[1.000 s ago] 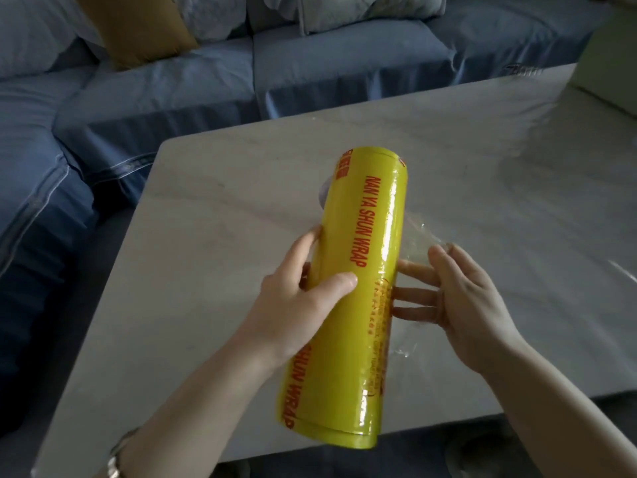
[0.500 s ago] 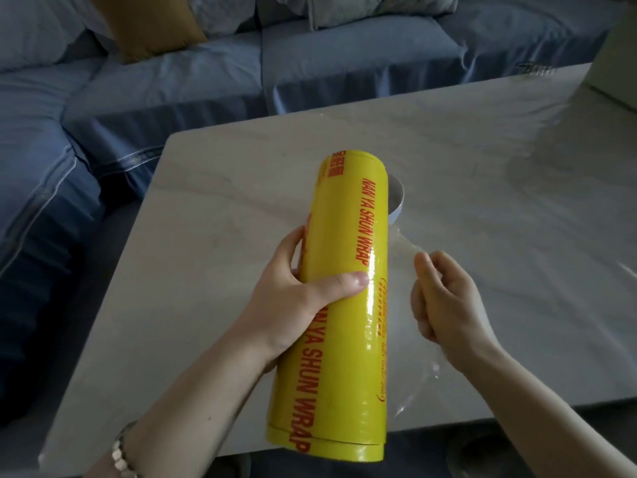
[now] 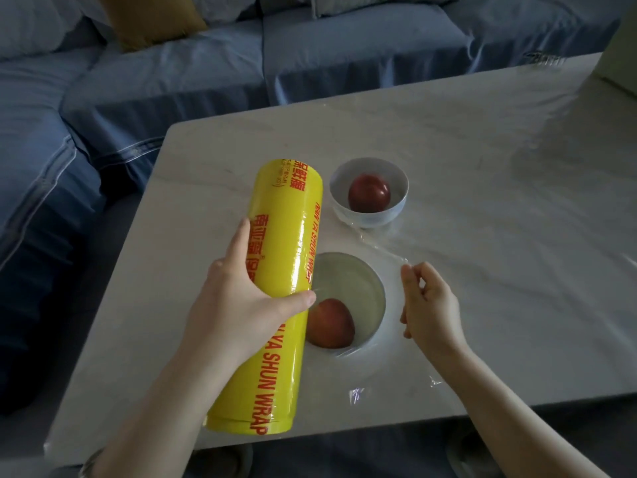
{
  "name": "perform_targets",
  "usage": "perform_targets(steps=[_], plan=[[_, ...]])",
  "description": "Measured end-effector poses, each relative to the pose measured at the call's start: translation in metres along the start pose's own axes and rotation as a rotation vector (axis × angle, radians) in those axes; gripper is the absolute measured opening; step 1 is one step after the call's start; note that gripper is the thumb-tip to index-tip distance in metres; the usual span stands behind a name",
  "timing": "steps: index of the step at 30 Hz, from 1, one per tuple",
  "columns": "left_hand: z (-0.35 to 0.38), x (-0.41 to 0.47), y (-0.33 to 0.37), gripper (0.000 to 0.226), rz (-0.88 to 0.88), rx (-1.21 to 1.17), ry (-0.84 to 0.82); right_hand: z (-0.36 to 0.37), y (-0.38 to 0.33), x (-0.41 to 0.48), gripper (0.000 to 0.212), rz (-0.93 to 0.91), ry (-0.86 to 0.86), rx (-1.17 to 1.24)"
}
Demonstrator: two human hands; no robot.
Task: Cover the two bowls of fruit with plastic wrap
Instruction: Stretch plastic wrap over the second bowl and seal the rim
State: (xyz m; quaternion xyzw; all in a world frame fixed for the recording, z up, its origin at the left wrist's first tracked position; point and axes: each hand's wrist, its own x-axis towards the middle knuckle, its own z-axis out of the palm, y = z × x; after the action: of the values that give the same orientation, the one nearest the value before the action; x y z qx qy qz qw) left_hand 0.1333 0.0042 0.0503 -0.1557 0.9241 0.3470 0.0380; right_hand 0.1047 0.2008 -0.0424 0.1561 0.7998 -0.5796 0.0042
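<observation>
A large yellow roll of plastic wrap point(image 3: 275, 257) with red lettering is gripped around its middle by my left hand point(image 3: 241, 305). A clear sheet of film point(image 3: 382, 250) stretches from the roll to my right hand point(image 3: 427, 305), which pinches its edge. The film spans above the near white bowl point(image 3: 365, 288), which holds a red fruit point(image 3: 329, 324). Behind it stands the far white bowl point(image 3: 370, 215) with a darker red fruit point(image 3: 368, 193), uncovered. The roll hides the near bowl's left rim.
The bowls stand on a pale marble table point(image 3: 499, 201). A blue sofa point(image 3: 172, 81) wraps around its far and left sides, with a yellow cushion point(image 3: 144, 19). A pale green object point(image 3: 620, 56) sits at the table's far right corner.
My left hand moved the roll to the left, uncovering both bowls. My right hand pulled the film's edge to the right, and the sheet is now stretched over the near bowl.
</observation>
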Motion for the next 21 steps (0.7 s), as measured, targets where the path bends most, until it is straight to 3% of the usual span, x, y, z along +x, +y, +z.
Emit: perform_targets(steps=[11,18,21], plan=[[0.006,0.011,-0.002,0.118,-0.006,0.072,-0.027,0.02,0.022,0.001,0.038,0.18,0.009,0.034],[0.006,0.015,-0.002,0.118,-0.021,0.11,-0.053,0.026,0.028,-0.002,0.043,0.17,-0.044,-0.078],[0.007,0.016,-0.001,0.117,-0.025,0.127,-0.063,0.019,0.028,-0.003,0.033,0.167,-0.073,-0.122]])
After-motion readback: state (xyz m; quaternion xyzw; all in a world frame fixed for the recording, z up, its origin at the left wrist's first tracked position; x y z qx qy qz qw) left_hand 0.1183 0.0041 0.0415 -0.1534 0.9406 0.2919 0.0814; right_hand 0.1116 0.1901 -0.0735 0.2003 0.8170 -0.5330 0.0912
